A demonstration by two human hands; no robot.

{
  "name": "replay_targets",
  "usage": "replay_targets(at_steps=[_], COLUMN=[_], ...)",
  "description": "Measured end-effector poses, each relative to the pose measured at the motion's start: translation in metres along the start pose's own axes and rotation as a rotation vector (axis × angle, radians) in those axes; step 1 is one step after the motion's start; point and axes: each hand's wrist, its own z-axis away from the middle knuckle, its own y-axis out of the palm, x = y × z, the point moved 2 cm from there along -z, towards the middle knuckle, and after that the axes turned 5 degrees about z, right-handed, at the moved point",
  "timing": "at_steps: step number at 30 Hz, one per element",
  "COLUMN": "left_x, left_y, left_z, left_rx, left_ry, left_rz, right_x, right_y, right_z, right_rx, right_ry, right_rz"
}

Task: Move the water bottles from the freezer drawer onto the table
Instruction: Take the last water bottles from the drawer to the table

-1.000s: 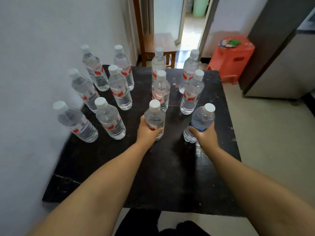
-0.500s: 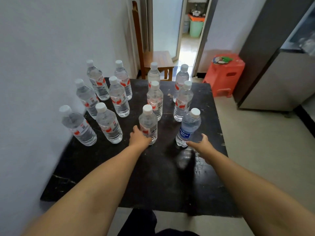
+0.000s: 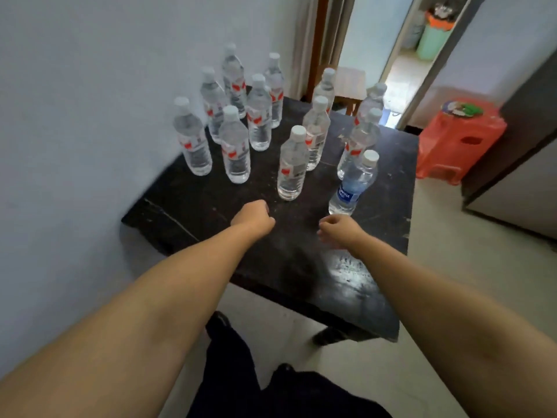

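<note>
Several clear water bottles with white caps stand upright on the black table (image 3: 193, 203). Nearest me are a red-label bottle (image 3: 291, 164) and a blue-label bottle (image 3: 353, 184). My left hand (image 3: 252, 217) hovers over the table just short of the red-label bottle, fingers curled, holding nothing. My right hand (image 3: 339, 229) hangs below the blue-label bottle with fingers loosely curled, also holding nothing. Neither hand touches a bottle. The freezer drawer is out of view.
A pale wall runs along the table's left side. A red plastic stool (image 3: 461, 140) stands right of the table, with a grey fridge body (image 3: 524, 164) beyond it. A wooden chair (image 3: 349, 82) and an open doorway lie behind the table.
Both hands let go of the two front bottles and drew back toward me. The view has swung and pulled away from the table.
</note>
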Motion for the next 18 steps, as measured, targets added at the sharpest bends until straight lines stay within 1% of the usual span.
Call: replay_targets(at_steps=[2, 6, 8, 10, 13, 15, 18], left_x=[0.030, 0.096, 0.132, 0.170, 0.228, 0.269, 0.323], left_y=[-0.014, -0.045, -0.058, -0.070, -0.084, -0.090, -0.101], left_z=[0.010, 0.038, 0.053, 0.071, 0.102, 0.124, 0.153], left_rx=[-0.030, -0.094, -0.103, -0.098, -0.085, -0.074, -0.071], left_ry=[-0.069, -0.208, -0.260, -0.313, -0.392, -0.455, -0.538], left_rz=[0.044, 0.095, 0.083, 0.070, 0.066, 0.101, 0.165], right_x=[0.017, 0.061, 0.084, 0.103, 0.122, 0.134, 0.153], right_y=[0.021, 0.077, 0.111, 0.150, 0.209, 0.247, 0.303], right_z=[-0.001, 0.004, 0.012, 0.024, 0.040, 0.055, 0.081], right_rx=[0.042, 0.109, 0.196, 0.338, 0.537, 0.599, 0.642], right_ry=[-0.073, -0.246, -0.306, -0.311, -0.293, -0.347, -0.491], right_rz=[0.162, 0.568, 0.717, 0.825, 0.922, 0.997, 1.102])
